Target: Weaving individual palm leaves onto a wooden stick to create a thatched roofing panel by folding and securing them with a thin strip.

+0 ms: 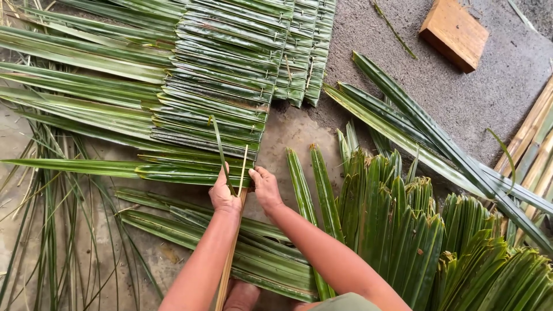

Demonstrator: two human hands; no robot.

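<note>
Left hand (223,194) pinches a thin green leaf strip (221,151); right hand (266,188) presses, fingers clenched, on the folded palm-leaf panel (219,86) along the bamboo slat (229,259).

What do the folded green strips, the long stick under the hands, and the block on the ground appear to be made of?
Folded green strips: fresh palm-like leaf, glossy and ribbed lengthwise. Long stick: probably split bamboo or cane, pale tan, straight and matte. Block: looks like wood, orange-brown with smooth flat faces. It lies on rough grey ground, likely concrete.
</note>
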